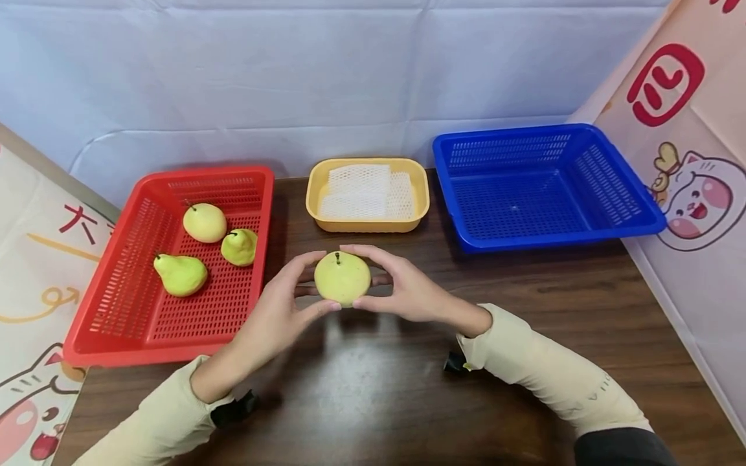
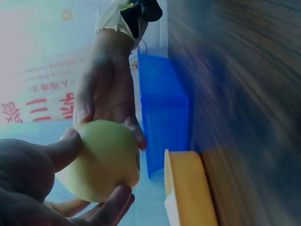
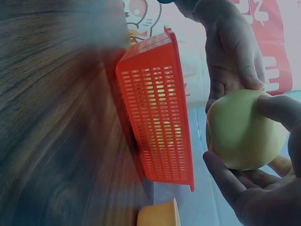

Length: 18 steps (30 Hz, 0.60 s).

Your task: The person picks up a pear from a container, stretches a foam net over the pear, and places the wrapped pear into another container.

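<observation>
A round yellow-green pear with a short dark stem is held above the table between both hands. My left hand grips its left side, thumb at the front and fingers behind. On the opposite side my right hand grips it the same way. Both wrist views show the pear clasped by thumbs and fingers, raised off the wood. The red basket at the left holds a round pale pear, a lumpy green pear and a long-necked green pear.
Behind the hands stands a small yellow tray with white foam net sleeves in it. A blue basket is at the back right. White cloth hangs behind the dark wooden table, and printed panels flank both sides.
</observation>
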### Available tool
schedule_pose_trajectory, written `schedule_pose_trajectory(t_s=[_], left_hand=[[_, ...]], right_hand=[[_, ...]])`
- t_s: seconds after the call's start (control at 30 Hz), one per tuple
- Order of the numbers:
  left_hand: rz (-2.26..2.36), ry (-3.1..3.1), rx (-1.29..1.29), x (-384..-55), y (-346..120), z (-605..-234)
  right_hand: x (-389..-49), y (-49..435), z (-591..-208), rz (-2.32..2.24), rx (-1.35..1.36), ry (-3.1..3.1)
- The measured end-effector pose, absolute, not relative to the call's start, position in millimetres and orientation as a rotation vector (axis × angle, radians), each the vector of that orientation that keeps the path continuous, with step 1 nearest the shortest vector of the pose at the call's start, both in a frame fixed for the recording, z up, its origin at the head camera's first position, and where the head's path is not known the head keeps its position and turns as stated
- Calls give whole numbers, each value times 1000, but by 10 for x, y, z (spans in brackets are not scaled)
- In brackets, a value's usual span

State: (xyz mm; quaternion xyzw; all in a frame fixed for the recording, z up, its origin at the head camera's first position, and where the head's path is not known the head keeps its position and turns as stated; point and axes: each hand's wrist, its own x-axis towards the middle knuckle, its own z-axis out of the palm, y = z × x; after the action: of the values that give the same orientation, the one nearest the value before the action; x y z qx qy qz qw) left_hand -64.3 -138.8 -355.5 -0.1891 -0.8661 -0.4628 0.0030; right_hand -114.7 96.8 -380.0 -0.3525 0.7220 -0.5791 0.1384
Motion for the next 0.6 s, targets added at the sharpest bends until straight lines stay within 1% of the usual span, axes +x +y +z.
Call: schedule_pose_trajectory(t_s=[0.3, 0.6], left_hand=[[-1652, -2587, -550, -703, -1144, -3808], [-1666, -2645, -651, -862, -1045, -4134]], right_hand=[[-1183, 1149, -3901, -1626, -958, 2223], [-1181, 1265, -4117, -1519, -885, 2361]])
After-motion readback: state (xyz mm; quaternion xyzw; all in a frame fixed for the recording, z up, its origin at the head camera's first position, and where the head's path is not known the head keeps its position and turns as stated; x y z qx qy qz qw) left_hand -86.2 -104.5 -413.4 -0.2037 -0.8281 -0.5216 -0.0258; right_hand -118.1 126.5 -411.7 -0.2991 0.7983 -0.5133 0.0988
